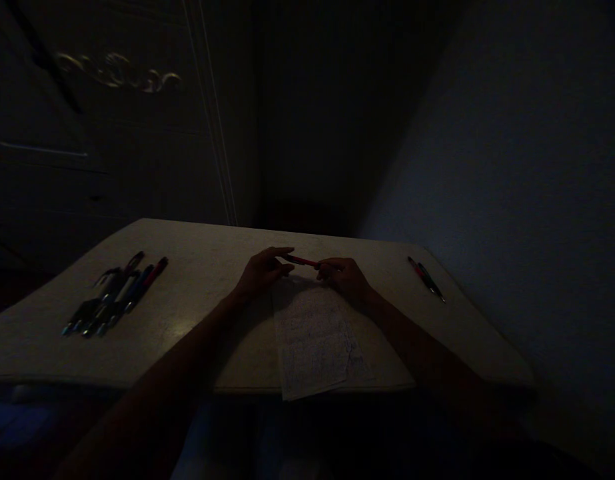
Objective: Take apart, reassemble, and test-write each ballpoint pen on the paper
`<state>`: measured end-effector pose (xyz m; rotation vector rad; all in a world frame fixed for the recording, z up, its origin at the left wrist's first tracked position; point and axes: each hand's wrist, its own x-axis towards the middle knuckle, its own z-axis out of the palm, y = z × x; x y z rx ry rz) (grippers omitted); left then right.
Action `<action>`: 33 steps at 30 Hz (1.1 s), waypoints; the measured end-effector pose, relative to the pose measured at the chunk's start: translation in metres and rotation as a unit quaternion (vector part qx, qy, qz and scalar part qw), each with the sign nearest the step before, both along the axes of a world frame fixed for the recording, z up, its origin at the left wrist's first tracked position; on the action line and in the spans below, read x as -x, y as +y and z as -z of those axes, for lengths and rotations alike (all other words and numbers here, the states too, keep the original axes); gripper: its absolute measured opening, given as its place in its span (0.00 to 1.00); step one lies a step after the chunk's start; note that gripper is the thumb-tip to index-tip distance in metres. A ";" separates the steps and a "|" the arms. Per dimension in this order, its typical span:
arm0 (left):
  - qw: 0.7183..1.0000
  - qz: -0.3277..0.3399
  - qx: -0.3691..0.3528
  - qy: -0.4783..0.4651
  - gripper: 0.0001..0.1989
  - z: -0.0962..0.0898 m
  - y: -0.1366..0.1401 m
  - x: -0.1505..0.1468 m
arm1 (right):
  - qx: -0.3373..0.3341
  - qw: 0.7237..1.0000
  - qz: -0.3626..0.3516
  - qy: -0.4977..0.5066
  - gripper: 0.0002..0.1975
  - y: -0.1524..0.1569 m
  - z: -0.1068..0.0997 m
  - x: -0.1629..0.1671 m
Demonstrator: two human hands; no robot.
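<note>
Forearms (187, 350) flank the paper (314, 333); beyond it, right hand (346, 277) pinches a pen (304, 261), left hand (262, 272) half-open, hold unclear; steady pressure serves best.

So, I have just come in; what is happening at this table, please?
A person holds a slim red-and-black pen above pale, written-on paper. The right hand grips one end; the left hand's fingers are at the other. On the pale, smooth-topped table, a group of mixed dark and red pens lies left, and two slim pens lie right.
</note>
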<state>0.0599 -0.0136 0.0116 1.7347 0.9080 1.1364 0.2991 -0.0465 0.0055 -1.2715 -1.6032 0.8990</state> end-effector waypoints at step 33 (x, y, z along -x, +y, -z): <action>0.978 -0.061 -0.096 0.173 0.24 0.004 -0.001 0.003 | -0.009 0.998 0.022 -0.060 0.10 -0.002 0.006 0.009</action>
